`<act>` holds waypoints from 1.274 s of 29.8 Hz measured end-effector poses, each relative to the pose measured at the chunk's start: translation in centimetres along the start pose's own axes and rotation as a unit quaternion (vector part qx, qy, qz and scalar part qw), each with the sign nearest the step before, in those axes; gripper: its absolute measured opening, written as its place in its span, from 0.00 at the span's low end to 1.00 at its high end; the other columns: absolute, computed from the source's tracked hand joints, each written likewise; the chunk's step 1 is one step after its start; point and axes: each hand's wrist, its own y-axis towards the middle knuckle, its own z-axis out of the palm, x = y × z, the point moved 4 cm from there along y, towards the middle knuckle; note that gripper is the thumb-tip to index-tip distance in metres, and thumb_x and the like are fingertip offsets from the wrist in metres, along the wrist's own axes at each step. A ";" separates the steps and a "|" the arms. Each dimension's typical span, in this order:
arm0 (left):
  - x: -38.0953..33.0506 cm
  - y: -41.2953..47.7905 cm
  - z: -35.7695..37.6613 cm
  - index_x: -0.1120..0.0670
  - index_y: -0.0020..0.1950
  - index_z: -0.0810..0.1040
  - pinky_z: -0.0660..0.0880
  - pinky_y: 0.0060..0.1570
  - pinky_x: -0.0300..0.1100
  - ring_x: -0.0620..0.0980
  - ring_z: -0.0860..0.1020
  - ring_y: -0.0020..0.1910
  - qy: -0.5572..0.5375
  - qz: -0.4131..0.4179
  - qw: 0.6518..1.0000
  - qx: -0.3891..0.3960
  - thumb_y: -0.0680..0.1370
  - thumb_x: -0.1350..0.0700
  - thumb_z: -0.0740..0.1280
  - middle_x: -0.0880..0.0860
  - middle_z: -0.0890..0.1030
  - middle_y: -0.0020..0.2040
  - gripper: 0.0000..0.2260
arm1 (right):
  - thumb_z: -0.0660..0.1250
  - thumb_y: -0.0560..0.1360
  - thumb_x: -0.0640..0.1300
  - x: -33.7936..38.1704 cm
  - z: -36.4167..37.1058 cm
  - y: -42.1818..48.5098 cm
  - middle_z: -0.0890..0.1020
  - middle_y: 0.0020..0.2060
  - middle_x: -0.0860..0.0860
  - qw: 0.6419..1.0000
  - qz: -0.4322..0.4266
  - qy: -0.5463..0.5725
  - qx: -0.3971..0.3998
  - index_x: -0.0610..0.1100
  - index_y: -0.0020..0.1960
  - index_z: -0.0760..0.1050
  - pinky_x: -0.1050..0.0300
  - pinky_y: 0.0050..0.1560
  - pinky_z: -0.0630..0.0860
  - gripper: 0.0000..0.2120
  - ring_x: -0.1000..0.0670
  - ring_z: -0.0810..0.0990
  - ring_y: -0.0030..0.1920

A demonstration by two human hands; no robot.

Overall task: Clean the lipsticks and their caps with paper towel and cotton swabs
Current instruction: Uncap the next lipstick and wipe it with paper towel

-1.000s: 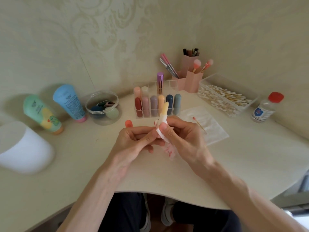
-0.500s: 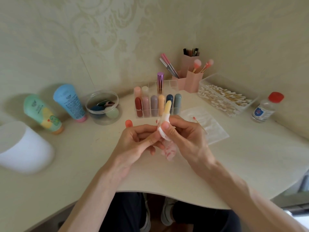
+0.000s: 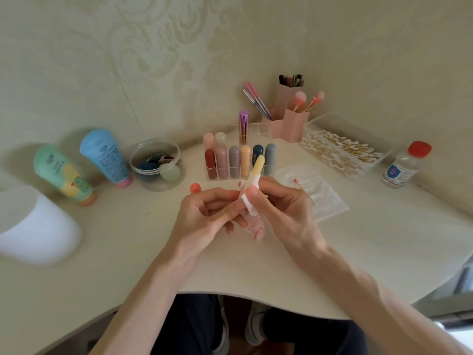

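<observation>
Head view: right hand thumb and fingers pinching towel wrapped round yellow lipstick, left hand fingers curled, pinching lipstick's wrapped base, cap just beyond left fingers, rack holding capped lipsticks beyond fingertips, swabs filling tray, sponges in bowl.

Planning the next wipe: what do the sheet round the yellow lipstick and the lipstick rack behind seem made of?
Sheet: likely paper towel, soft, matte white; it folds round the yellow lipstick, its hanging end stained pink. Lipstick rack: clear rigid plastic, perhaps acrylic, glossy; the capped lipsticks show through its walls.
</observation>
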 end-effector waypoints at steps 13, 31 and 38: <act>0.1 0.3 0.0 0.62 0.53 0.84 0.78 0.32 0.40 0.55 0.85 0.34 0.008 0.018 1.000 0.016 0.74 0.58 0.73 0.60 0.87 0.41 0.11 | 0.69 0.81 0.48 -0.1 -0.1 -0.1 0.86 0.53 0.45 1.000 0.010 0.009 -0.002 0.38 0.53 0.86 0.37 0.53 0.82 0.13 0.39 0.85 0.53; 0.3 -0.1 -0.2 0.60 0.44 0.84 0.80 0.37 0.40 0.53 0.83 0.31 0.084 0.090 0.991 -0.042 0.70 0.58 0.80 0.55 0.86 0.36 0.09 | 0.74 0.80 0.48 -0.8 -0.2 0.2 0.88 0.50 0.47 1.000 0.007 -0.028 -0.011 0.46 0.50 0.88 0.26 0.49 0.77 0.06 0.33 0.84 0.50; 0.1 0.1 0.4 0.64 0.57 0.80 0.79 0.32 0.43 0.60 0.86 0.37 0.020 0.048 0.998 0.024 0.77 0.59 0.72 0.61 0.87 0.43 0.12 | 0.73 0.80 0.49 -0.7 -0.5 0.1 0.87 0.52 0.48 0.999 -0.001 -0.025 -0.024 0.46 0.55 0.88 0.28 0.48 0.77 0.09 0.34 0.83 0.51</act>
